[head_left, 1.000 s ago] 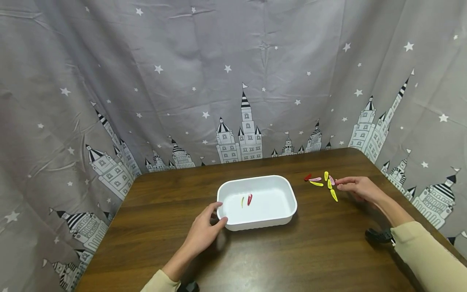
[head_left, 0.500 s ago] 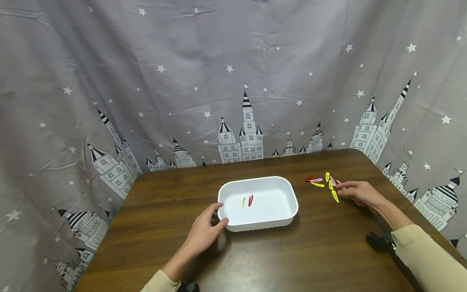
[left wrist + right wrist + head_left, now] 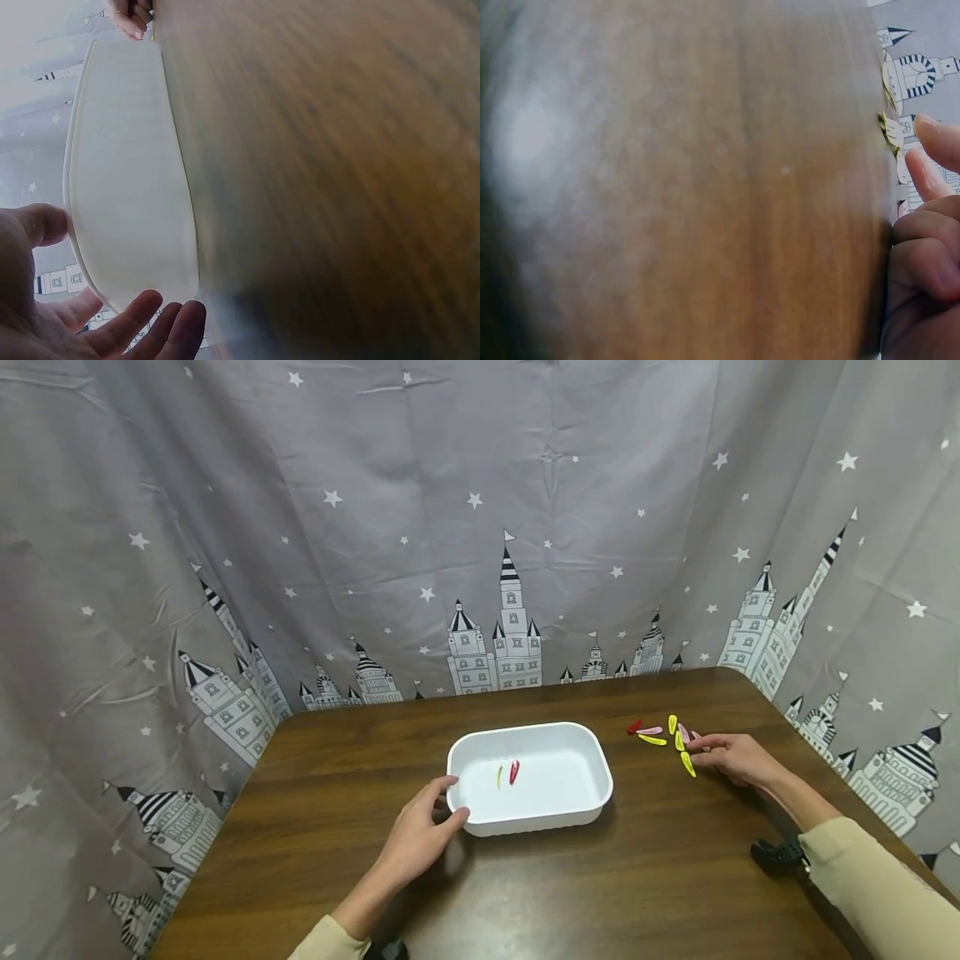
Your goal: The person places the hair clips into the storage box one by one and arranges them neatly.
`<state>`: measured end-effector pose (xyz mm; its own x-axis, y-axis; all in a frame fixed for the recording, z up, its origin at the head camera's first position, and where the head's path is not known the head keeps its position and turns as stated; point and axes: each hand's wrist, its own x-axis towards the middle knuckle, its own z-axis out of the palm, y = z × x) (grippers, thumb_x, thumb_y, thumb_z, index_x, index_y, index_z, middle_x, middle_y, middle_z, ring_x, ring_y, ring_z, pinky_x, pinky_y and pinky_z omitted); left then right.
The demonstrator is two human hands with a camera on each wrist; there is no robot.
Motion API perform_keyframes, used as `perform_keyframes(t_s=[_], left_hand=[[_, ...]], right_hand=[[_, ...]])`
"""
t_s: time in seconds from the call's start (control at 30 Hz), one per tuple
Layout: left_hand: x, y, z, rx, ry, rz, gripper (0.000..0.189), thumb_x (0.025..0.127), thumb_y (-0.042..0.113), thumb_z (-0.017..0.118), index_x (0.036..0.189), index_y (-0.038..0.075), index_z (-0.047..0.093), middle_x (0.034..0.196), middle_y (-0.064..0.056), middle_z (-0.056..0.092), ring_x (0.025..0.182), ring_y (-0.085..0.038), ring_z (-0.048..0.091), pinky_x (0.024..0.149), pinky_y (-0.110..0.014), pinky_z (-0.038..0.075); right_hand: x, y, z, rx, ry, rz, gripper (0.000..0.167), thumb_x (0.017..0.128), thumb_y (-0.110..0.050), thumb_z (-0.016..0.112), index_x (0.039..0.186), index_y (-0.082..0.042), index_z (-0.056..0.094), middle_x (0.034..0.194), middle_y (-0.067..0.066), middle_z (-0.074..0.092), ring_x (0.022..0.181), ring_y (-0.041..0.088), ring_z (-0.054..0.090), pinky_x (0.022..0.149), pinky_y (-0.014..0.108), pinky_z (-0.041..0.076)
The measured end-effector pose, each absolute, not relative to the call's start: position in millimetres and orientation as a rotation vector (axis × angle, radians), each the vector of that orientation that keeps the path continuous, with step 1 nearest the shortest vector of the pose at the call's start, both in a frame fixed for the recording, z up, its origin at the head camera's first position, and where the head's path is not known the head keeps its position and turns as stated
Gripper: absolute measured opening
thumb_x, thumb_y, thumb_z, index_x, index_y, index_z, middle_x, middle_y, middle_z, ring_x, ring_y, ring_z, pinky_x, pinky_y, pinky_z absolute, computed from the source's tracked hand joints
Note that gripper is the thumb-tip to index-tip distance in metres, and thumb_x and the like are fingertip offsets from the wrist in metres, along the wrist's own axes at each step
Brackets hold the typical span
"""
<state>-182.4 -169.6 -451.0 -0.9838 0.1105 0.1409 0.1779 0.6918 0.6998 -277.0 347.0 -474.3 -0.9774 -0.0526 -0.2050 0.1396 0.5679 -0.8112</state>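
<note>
A white plastic tray (image 3: 530,822) stands mid-table, with a red snap hair clip (image 3: 514,772) and a yellow hair clip (image 3: 499,777) inside. My left hand (image 3: 422,835) holds the tray's near left corner, thumb at the rim; in the left wrist view, its fingers lie round the tray's end wall. To the right, my right hand (image 3: 738,760) reaches the loose clips with thumb and index finger apart. Those fingertips are at a yellow clip (image 3: 687,765); a pink clip (image 3: 683,732) lies just beyond. Whether they touch a clip cannot be told.
More yellow clips (image 3: 652,740), a pink clip (image 3: 649,730) and a red clip (image 3: 634,726) lie on the brown wooden table (image 3: 337,760) right of the tray. A grey curtain (image 3: 375,527) with printed castles hangs behind the table's far edge.
My right hand has shifted slightly down and toward the lowest yellow clip. The left hand and tray stay in place.
</note>
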Motion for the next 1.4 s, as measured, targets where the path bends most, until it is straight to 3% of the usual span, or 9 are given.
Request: perform_keyframes(t_s=[0.13, 0.27, 0.37, 0.43, 0.53, 0.73, 0.93, 1.07, 1.4], left_hand=[[-182.9, -169.6, -451.5, -0.241, -2.81, -1.169, 0.047, 0.092, 0.028, 0.072, 0.135, 0.013, 0.059, 0.112, -0.007, 0.068, 0.097, -0.018, 0.067, 0.087, -0.043, 0.05], [-183.7, -170.0, -452.6, -0.224, -2.819, -1.151, 0.05, 0.091, 0.03, 0.072, 0.136, 0.013, 0.059, 0.114, -0.007, 0.068, 0.101, -0.017, 0.065, 0.09, -0.043, 0.048], [-184.4, -169.9, -453.4, -0.21, -2.828, -1.141, 0.05, 0.091, 0.03, 0.072, 0.137, 0.014, 0.058, 0.114, -0.007, 0.068, 0.103, -0.017, 0.063, 0.091, -0.044, 0.047], [-184.8, -169.8, -454.0, -0.2, -2.832, -1.137, 0.05, 0.091, 0.03, 0.072, 0.137, 0.016, 0.058, 0.114, -0.006, 0.068, 0.103, -0.017, 0.062, 0.092, -0.044, 0.047], [-185.3, -169.9, -454.7, -0.195, -2.834, -1.125, 0.048, 0.092, 0.03, 0.072, 0.136, 0.018, 0.058, 0.114, -0.005, 0.068, 0.104, -0.017, 0.062, 0.092, -0.044, 0.047], [-185.5, -169.7, -455.2, -0.189, -2.839, -1.122, 0.049, 0.092, 0.031, 0.072, 0.137, 0.018, 0.058, 0.116, -0.005, 0.068, 0.106, -0.018, 0.062, 0.093, -0.045, 0.046], [-185.5, -169.3, -454.1, -0.189, -2.846, -1.12, 0.05, 0.092, 0.033, 0.071, 0.137, 0.018, 0.058, 0.117, -0.006, 0.068, 0.105, -0.018, 0.063, 0.093, -0.045, 0.047], [-185.2, -169.2, -453.4, -0.19, -2.845, -1.128, 0.05, 0.092, 0.032, 0.071, 0.138, 0.017, 0.058, 0.116, -0.006, 0.068, 0.104, -0.018, 0.063, 0.092, -0.045, 0.047], [-184.4, -168.5, -452.8, -0.199, -2.837, -1.13, 0.05, 0.092, 0.03, 0.071, 0.137, 0.016, 0.058, 0.115, -0.007, 0.068, 0.102, -0.019, 0.064, 0.091, -0.045, 0.048]], right_hand=[[-277.4, 345.6, -475.5, 0.063, 2.634, -1.338, 0.058, 0.088, -0.033, 0.077, 0.131, 0.003, 0.062, 0.075, 0.0, 0.044, 0.046, 0.008, 0.033, 0.045, 0.027, 0.034], [-276.9, 342.7, -475.6, 0.028, 2.67, -1.323, 0.057, 0.087, -0.032, 0.078, 0.129, 0.004, 0.064, 0.099, 0.016, 0.06, 0.049, 0.007, 0.033, 0.047, 0.028, 0.034], [-276.5, 341.0, -475.5, 0.01, 2.697, -1.313, 0.054, 0.085, -0.03, 0.079, 0.125, 0.004, 0.067, 0.124, 0.027, 0.058, 0.055, 0.008, 0.035, 0.05, 0.028, 0.034], [-276.3, 340.8, -475.2, -0.004, 2.711, -1.296, 0.052, 0.085, -0.029, 0.08, 0.123, 0.005, 0.068, 0.13, 0.031, 0.056, 0.061, 0.009, 0.039, 0.053, 0.028, 0.035], [-277.0, 341.2, -475.9, -0.006, 2.726, -1.278, 0.051, 0.085, -0.029, 0.08, 0.121, 0.004, 0.069, 0.127, 0.03, 0.059, 0.067, 0.008, 0.042, 0.056, 0.026, 0.036], [-278.6, 341.6, -478.1, 0.012, 2.718, -1.305, 0.049, 0.082, -0.024, 0.081, 0.119, 0.005, 0.069, 0.105, 0.018, 0.063, 0.049, 0.007, 0.032, 0.048, 0.026, 0.032], [-277.1, 339.5, -476.5, -0.064, 2.828, -1.17, 0.042, 0.084, -0.025, 0.08, 0.114, 0.002, 0.073, 0.129, 0.032, 0.059, 0.085, 0.024, 0.053, 0.069, 0.029, 0.038], [-277.1, 338.7, -475.4, -0.077, 2.851, -1.131, 0.038, 0.085, -0.026, 0.079, 0.112, 0.0, 0.075, 0.133, 0.035, 0.057, 0.107, 0.035, 0.055, 0.082, 0.034, 0.041], [-277.6, 340.2, -478.2, -0.079, 2.842, -1.162, 0.037, 0.085, -0.026, 0.079, 0.109, 0.002, 0.074, 0.134, 0.035, 0.056, 0.102, 0.033, 0.054, 0.079, 0.033, 0.04]])
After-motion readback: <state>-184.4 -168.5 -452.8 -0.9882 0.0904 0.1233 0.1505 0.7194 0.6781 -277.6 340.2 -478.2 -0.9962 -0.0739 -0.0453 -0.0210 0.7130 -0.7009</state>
